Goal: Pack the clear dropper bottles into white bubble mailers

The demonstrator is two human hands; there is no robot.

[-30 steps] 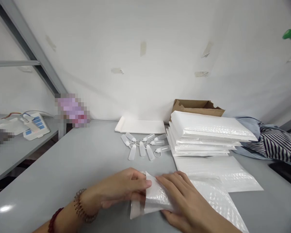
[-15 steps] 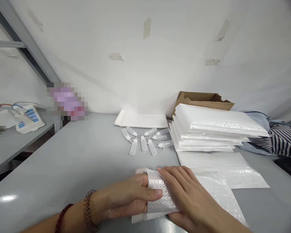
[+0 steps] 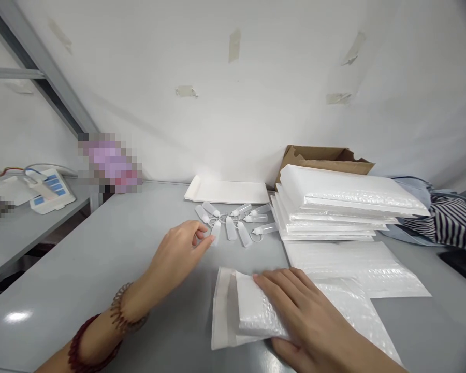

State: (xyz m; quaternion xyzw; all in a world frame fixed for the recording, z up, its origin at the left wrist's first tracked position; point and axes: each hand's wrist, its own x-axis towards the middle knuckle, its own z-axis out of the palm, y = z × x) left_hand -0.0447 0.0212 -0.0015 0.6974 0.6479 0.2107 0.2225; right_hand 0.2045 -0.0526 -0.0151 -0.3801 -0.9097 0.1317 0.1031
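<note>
Near the front edge my right hand [image 3: 301,316] grips a white bubble mailer [image 3: 256,311], its mouth open toward the left. My left hand [image 3: 184,246] is over the grey table at the near left side of several small translucent bottles [image 3: 230,229] with looped cap straps. Its thumb tip overlaps the nearest bottle; the fingers are curled with a gap to the thumb, and nothing shows between them. Another bubble mailer [image 3: 357,264] lies flat behind my right hand.
A stack of white mailers [image 3: 345,199] stands at the right, before a brown cardboard box [image 3: 330,159]. A white flat packet [image 3: 229,191] lies by the wall. Striped cloth [image 3: 456,223] is at far right, a white-and-blue device [image 3: 54,191] at far left.
My left hand has let go of the mailer and moved up and left to the bottles. The mailer's mouth flap now shows. My right hand has stayed on the mailer.
</note>
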